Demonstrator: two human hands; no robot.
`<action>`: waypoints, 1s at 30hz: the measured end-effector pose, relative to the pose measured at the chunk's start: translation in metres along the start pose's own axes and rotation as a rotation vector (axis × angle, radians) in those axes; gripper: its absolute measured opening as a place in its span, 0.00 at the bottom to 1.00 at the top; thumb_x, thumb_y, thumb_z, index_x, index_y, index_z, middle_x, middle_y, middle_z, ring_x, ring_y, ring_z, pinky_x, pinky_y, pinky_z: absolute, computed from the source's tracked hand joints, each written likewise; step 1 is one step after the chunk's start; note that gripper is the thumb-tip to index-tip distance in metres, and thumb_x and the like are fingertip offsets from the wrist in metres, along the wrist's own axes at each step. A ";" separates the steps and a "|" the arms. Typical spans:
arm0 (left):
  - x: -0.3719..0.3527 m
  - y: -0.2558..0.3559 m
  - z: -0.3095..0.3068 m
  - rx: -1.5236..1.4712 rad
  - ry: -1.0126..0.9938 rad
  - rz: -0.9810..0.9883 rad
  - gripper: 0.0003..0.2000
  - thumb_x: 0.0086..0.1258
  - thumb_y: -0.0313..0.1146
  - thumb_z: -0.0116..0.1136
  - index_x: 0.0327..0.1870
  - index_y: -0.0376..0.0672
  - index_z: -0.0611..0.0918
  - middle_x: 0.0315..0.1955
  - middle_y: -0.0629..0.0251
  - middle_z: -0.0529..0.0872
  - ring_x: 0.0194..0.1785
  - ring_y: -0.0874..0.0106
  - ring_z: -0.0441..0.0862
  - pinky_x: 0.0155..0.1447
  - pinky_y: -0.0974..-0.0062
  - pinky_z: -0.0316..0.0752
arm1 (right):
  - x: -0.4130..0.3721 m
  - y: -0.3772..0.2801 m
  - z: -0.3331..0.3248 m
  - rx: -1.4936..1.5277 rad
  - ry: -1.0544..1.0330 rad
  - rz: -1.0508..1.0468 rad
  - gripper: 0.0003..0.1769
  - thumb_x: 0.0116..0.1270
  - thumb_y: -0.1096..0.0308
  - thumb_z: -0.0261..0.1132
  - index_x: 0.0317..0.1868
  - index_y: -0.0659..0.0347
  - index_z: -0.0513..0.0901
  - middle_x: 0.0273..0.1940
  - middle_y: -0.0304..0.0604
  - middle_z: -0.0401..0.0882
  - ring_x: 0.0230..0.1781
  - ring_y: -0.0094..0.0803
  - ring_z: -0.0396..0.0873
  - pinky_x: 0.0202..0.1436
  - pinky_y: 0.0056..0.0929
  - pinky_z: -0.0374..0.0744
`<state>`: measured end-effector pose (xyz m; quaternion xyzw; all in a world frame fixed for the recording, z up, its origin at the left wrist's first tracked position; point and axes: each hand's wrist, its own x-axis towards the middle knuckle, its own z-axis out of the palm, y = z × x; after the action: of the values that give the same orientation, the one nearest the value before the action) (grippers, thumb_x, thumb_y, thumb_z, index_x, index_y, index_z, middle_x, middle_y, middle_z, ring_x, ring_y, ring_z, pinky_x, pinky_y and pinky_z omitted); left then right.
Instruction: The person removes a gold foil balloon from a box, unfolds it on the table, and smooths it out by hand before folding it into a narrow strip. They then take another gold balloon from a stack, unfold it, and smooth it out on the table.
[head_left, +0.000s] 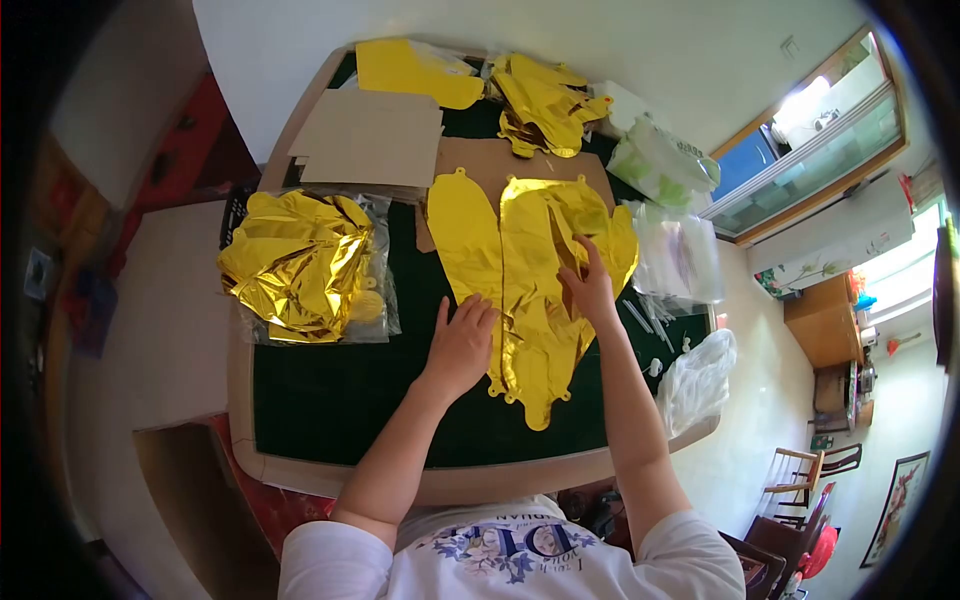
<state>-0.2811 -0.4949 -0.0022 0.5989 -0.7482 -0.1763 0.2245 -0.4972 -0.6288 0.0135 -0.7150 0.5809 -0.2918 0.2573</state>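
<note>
A flat gold foil balloon (540, 350) lies in the middle of the green table, with a fold or seam running down it and small tabs along its edges. My left hand (465, 342) rests palm down on its lower left part, fingers spread and holding nothing. On the right side of the foil is my right hand (590, 285), thumb and forefinger apart, touching the surface near a crease. Both hands lie on the same gold sheet.
Crumpled gold foil (300, 265) on clear plastic sits at the left. Grey cardboard sheets (370, 140), yellow foil (410, 75) and more gold foil (548, 100) are at the back. Plastic packs (675, 255), small white sticks (637, 316) and a clear bag (700, 375) lie right.
</note>
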 end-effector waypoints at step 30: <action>0.010 0.033 0.044 0.244 0.009 0.198 0.26 0.73 0.49 0.51 0.70 0.55 0.68 0.73 0.60 0.62 0.77 0.61 0.54 0.75 0.41 0.43 | -0.094 0.044 0.000 -0.324 0.304 -0.226 0.18 0.67 0.74 0.56 0.58 0.62 0.74 0.61 0.53 0.74 0.66 0.49 0.69 0.70 0.49 0.64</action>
<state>-0.3336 -0.4973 -0.0200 0.5457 -0.8185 -0.0584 0.1698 -0.5415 -0.5452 -0.0288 -0.7552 0.5686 -0.3259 0.0147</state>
